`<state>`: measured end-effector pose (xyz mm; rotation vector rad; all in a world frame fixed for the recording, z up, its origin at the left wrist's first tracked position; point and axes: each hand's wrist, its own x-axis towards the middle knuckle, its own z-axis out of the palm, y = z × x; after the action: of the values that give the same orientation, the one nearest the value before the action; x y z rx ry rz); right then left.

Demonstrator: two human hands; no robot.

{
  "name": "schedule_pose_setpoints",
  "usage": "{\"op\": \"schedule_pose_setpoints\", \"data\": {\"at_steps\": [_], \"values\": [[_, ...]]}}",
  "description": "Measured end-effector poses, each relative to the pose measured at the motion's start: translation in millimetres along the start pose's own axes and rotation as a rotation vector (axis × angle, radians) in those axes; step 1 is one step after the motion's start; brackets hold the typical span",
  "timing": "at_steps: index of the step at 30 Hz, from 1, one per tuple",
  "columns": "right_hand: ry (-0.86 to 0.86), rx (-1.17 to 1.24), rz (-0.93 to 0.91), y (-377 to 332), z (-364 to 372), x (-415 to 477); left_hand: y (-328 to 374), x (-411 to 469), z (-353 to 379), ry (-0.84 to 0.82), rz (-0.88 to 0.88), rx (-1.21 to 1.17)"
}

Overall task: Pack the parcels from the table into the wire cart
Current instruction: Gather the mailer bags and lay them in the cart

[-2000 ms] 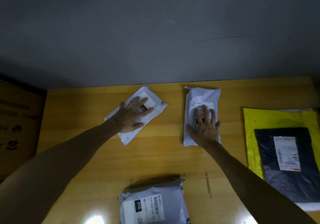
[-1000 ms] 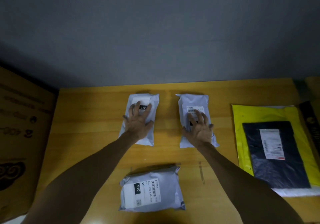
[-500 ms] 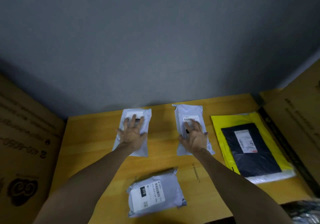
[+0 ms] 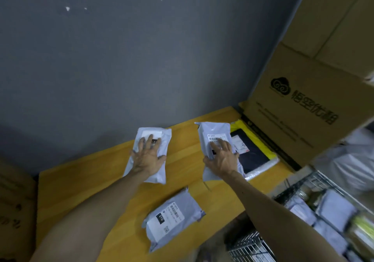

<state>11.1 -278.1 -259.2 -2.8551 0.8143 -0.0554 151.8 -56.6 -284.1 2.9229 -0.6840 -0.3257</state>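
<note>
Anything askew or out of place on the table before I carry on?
The grey parcel labelled 010 lies skewed at the front edge of the table, one corner seemingly overhanging. Nothing looks torn or spilled.

Probably a parcel depot: labelled mailers (image 4: 172, 219), stacked cartons (image 4: 303, 107), wire cart (image 4: 250, 248).

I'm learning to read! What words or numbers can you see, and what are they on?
"010": black tag, nearest grey parcel.
"悟空优", last character unclear: cardboard box.
Labels on left white parcel, right white parcel, dark parcel: too small to read.
</note>
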Motion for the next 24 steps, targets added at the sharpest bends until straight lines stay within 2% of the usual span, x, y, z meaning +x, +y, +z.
{"op": "schedule_pose_setpoints", "data": {"at_steps": [12, 24], "values": [[0.158, 0.038, 0.184, 92, -76, -58, 123, -12, -47, 0.132, 0.306, -0.009], [0.306, 0.087, 0.333, 238, -123, -167, 287, -84, -41, 0.182, 0.533, -0.005]]}}
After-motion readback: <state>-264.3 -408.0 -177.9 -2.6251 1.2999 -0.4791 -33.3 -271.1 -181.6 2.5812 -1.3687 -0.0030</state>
